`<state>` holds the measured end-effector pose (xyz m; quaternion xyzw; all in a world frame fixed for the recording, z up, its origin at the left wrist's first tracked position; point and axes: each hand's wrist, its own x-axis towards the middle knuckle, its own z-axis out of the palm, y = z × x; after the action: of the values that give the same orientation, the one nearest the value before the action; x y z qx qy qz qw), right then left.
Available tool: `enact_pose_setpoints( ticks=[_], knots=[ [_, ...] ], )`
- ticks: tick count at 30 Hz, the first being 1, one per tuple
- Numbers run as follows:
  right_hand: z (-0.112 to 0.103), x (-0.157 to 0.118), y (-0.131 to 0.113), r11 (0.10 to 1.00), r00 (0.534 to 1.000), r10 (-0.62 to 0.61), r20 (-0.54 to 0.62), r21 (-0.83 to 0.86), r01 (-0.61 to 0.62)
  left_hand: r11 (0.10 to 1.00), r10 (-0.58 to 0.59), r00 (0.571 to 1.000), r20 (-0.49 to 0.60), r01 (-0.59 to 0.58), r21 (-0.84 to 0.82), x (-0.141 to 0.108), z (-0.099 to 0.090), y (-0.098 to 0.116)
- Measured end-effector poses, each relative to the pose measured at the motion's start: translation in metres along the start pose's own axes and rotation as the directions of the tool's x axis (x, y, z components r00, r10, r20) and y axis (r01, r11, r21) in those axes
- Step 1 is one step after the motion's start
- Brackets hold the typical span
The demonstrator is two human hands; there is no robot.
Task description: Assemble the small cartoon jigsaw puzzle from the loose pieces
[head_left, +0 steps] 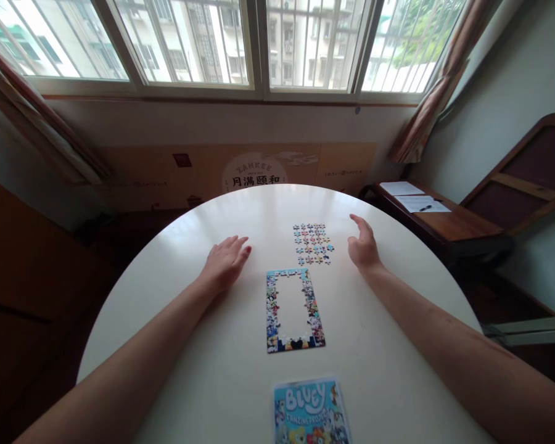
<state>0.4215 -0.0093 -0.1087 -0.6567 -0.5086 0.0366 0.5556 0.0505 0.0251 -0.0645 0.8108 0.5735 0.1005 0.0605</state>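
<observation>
Two bare hands over a round white worktop [226,388]. Left hand [225,262]: grip loosely spread, fingers pointing away from the person, left of the puzzle border [272,308] and apart from it. Right hand [364,248]: grip spread, thumb and forefinger apart, just right of the loose puzzle pieces [304,242]. Pieces laid in rough rows beyond the border's far edge. Border assembled all round, worktop showing through its middle. Bluey picture sheet [309,410] lies nearest the person.
</observation>
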Motion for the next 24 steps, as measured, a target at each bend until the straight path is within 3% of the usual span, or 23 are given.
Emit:
enact_pose_setpoints(
  ticks=[10, 17, 21, 22, 24],
  knots=[
    [0.006, -0.003, -0.005, 0.999, 0.998, -0.036, 0.061, -0.024, 0.037, 0.984, 0.045, 0.999, -0.023, -0.04, 0.174, -0.004, 0.003, 0.016],
    [-0.007, -0.007, -0.01, 0.999, 0.999, -0.046, 0.009, 0.016, 0.046, 0.992, 0.079, 0.995, -0.058, -0.073, 0.106, -0.008, -0.003, 0.022],
    [-0.022, -0.011, -0.026, 0.972, 0.972, -0.234, 0.024, 0.02, 0.234, 0.992, 0.103, 0.992, -0.072, -0.108, -0.07, -0.018, -0.017, 0.015],
    [-0.026, -0.012, -0.032, 0.952, 0.951, -0.307, 0.045, 0.03, 0.306, 0.98, 0.144, 0.987, -0.066, -0.152, -0.132, -0.023, -0.023, 0.016],
    [-0.033, -0.016, -0.046, 0.903, 0.888, -0.429, 0.167, 0.089, 0.42, 0.918, 0.343, 0.939, 0.004, -0.334, -0.212, -0.033, -0.036, 0.021]
  ],
)
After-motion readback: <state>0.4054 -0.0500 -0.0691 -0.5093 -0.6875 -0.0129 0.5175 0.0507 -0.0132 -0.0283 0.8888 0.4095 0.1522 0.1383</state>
